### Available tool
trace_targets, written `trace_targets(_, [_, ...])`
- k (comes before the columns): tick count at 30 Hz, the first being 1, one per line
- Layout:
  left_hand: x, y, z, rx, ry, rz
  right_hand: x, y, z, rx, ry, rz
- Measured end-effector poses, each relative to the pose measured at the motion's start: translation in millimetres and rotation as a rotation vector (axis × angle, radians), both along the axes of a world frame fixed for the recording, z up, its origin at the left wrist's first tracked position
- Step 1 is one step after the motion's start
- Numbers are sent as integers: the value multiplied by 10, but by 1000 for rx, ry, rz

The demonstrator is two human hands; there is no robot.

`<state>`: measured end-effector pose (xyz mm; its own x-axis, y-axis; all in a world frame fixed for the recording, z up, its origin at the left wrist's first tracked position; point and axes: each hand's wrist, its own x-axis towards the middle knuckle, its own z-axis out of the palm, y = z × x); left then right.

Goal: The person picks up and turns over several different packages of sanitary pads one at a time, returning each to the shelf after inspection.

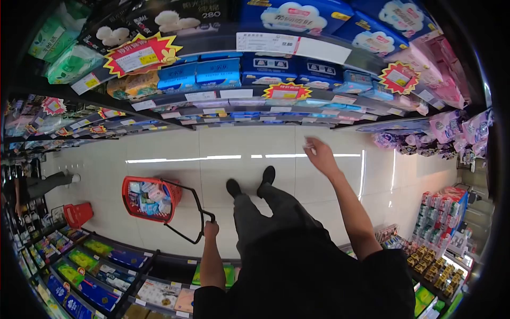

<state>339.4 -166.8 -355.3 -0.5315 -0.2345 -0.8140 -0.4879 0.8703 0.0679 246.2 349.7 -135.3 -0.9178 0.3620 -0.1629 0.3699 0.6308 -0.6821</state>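
Note:
My left hand (211, 229) is closed around the black pull handle (198, 198) of a red shopping basket (172, 208) standing on the floor to my left. Several wrapped packages (151, 196), mostly blue and white, lie inside it. My right hand (320, 154) is raised in front of me on the right, fingers loosely bent and apart, with nothing visible in them. Beyond it, blue tissue packs (218, 74) and pink packs (430, 69) line the shelf, apart from the hand.
Shelf edges (361, 50) with price tags run across the front. Purple-and-pink packs (446, 127) hang at the right. Behind me are low shelves with boxed goods (114, 258). Another person (45, 186) stands at far left near a second red basket (78, 214).

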Motion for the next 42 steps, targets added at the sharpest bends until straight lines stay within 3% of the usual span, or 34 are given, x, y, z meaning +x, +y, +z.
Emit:
trace_targets(4, [247, -325, -282, 165, 15, 25, -1131, -560, 725, 106, 314, 162])
trace_targets(6, [320, -291, -88, 123, 24, -76, -1602, -783, 941, 219, 511, 279])
trace_targets(9, [468, -560, -340, 206, -74, -156, -2089, -996, 1124, 374, 427, 377])
trace_targets(12, [320, -639, -150, 413, -260, -72, -2438, -1152, 1209, 570, 213, 451])
trace_targets(13, [295, -679, -190, 501, -287, 203, -2519, -1198, 1162, 619, 174, 456])
trace_targets(15, [85, -784, -220, 511, -305, 383, -2655, -1245, 1041, 712, 106, 451])
trace_targets(16, [-13, -857, -226, 593, -241, 436, -2709, -1290, 1084, 710, 5, 459])
trace_targets(18, [-355, -987, -312, 516, 38, 185, -2780, -1308, 1042, 748, 25, 460])
trace_targets(20, [-874, -1004, -267, 561, 245, 154, -2740, -1353, 1047, 755, 69, 442])
trace_targets(22, [-1501, -748, 381, 613, 354, 128, -2774, -1324, 887, 797, 67, 426])
trace_targets(24, [-2050, -538, 770, 549, 545, -173, -2776, -1363, 926, 798, 109, 406])
trace_targets(26, [-2536, -148, 1145, 736, 622, -124, -2741, -1395, 971, 794, 207, 337])
trace_targets(27, [-2724, 113, 1556, 886, 603, -100, -2685, -1405, 976, 790, 246, 307])
trace_targets(28, [-2879, 379, 2027, 1034, 579, -71, -2621, -1424, 1065, 715, 239, 319])
trace_targets(30, [-3126, 772, 2658, 1093, 477, -69, -2347, -1528, 1262, 645, 236, 299])
trace_targets(32, [-3251, 1019, 2951, 1078, 827, -322, -2068, -1547, 1319, 587, 398, 294])
trace_targets(35, [-3267, 1278, 3568, 1056, 1023, -571, -1489, -1669, 1792, 235, 208, 251])
trace_targets(38, [-3106, 1466, 3837, 1217, 712, -584, -1087, -1576, 2014, -389, 48, 215])
trace_targets(41, [-2949, 1545, 3685, 1430, 354, -335, -827, -1558, 2024, -661, 182, 32])
trace_targets(42, [-2855, 1612, 3827, 1451, 323, -227, -746, -1544, 1957, -746, 257, -26])
